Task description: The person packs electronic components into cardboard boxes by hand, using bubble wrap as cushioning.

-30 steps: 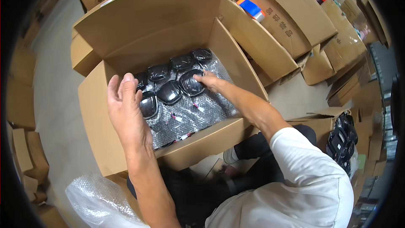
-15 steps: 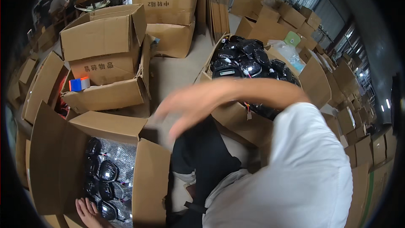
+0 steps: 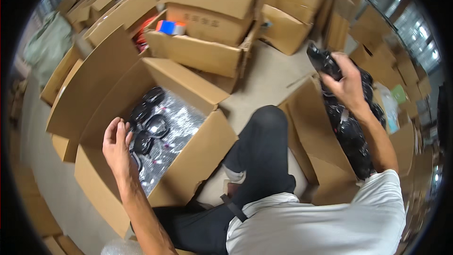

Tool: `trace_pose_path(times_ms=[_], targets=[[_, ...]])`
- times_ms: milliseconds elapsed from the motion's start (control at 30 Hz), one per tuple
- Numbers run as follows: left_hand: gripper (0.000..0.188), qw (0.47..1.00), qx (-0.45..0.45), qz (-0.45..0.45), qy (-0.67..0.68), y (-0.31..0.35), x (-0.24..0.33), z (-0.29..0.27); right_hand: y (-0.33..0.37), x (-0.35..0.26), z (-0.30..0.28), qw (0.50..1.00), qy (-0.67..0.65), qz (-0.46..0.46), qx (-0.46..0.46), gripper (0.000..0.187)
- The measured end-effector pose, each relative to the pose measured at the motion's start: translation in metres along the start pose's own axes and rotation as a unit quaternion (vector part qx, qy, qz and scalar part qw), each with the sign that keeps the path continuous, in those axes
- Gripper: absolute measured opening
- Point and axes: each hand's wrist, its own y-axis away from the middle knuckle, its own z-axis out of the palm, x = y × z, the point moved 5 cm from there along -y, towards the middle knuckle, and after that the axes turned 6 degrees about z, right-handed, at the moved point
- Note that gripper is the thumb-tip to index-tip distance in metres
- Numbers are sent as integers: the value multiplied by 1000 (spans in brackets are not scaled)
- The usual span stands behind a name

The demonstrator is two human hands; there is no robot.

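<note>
Two open cartons flank the person's knees. At lower left, the big box point(image 3: 141, 127) holds black goggles point(image 3: 150, 127) laid in rows on silvery bubble wrap point(image 3: 181, 118). The left hand point(image 3: 117, 147) rests over its near edge, fingers point(image 3: 123, 131) curled loosely, touching the nearest pair without gripping it. At upper right, the right hand point(image 3: 347, 82) is closed around a glossy black wrapped pair point(image 3: 323, 61), lifted above a second box point(image 3: 316, 132) heaped with more of them.
</note>
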Motion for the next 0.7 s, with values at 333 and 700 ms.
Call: trace_pose_path(times_ms=[333,700], targets=[[39,992,106,-53,47,-1,-22,-62,-27,-283,400,858,-260,177,-406,50],[33,989,116,-18,90,4,10,-63,46,-284,571,688,-432,460,-358,46]])
